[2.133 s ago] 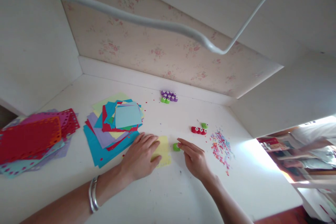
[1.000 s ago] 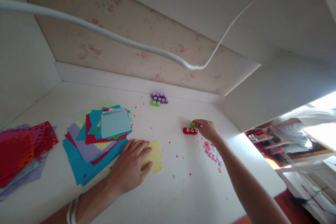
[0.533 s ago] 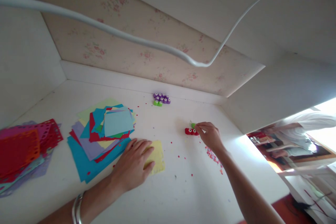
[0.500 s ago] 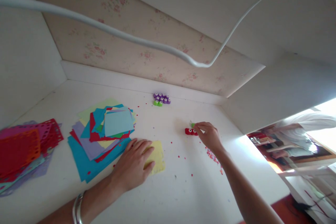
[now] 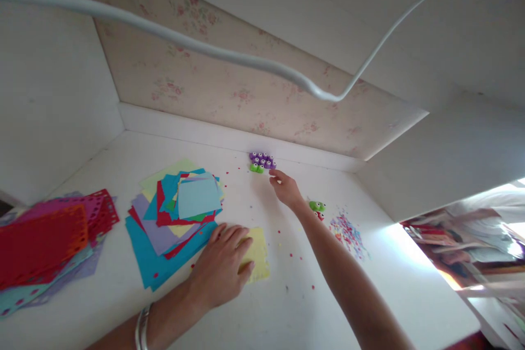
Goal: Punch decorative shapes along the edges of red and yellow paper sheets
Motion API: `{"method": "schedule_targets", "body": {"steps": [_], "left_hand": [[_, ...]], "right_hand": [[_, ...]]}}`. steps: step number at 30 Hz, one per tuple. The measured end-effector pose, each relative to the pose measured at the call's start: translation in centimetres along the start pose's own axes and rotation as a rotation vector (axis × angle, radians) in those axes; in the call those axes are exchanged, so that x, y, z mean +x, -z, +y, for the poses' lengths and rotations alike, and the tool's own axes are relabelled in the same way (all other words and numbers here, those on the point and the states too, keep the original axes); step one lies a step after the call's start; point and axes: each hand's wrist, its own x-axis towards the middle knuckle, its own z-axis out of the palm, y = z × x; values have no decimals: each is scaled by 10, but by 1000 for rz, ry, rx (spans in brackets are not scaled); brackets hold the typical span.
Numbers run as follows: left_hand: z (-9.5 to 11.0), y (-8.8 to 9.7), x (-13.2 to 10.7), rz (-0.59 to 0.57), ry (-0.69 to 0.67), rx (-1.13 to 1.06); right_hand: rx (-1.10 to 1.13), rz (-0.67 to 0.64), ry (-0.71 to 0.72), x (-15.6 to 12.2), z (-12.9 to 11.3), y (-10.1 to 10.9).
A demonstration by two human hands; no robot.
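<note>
My left hand lies flat with its fingers stretched over a yellow sheet of paper, whose right edge looks notched. My right hand reaches toward the back of the table, fingers apart and nothing visible between them. Just beyond its fingertips stands a cluster of small purple paper punches, each with a white, eye-like top. Green punches sit at the front of that cluster. Nearer the right side are more green punches beside red punches, partly hidden by my right forearm.
A pile of coloured paper sheets lies left of centre. Farther left is a stack of punched sheets with holed edges. Confetti is heaped at right, with loose bits scattered about. A white cable hangs across the upper view.
My right hand has left the red and green punches and moved back and left to the purple and green cluster. My left hand stays on the yellow paper. The view has shifted slightly.
</note>
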Motion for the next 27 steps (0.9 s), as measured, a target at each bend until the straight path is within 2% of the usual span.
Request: {"method": "schedule_targets", "body": {"steps": [3, 7, 12, 16, 22, 25, 27], "left_hand": [[-1, -1, -1, -13, 2, -6], [-4, -4, -1, 12, 31, 35], [-5, -8, 2, 35, 84, 34], [-5, -5, 6, 42, 141, -2], [-8, -5, 8, 85, 145, -123], [-10, -7, 8, 118, 159, -321], [-12, -7, 8, 114, 230, -473]], "right_hand": [[-65, -17, 51, 20, -7, -12], [-110, -65, 117, 34, -9, -17], [-90, -102, 173, 20, -5, -9], [-13, -114, 168, -21, 3, 2], [139, -67, 52, -114, 8, 12], [404, 9, -45, -153, 3, 8], [568, 68, -104, -168, -2, 4]]}}
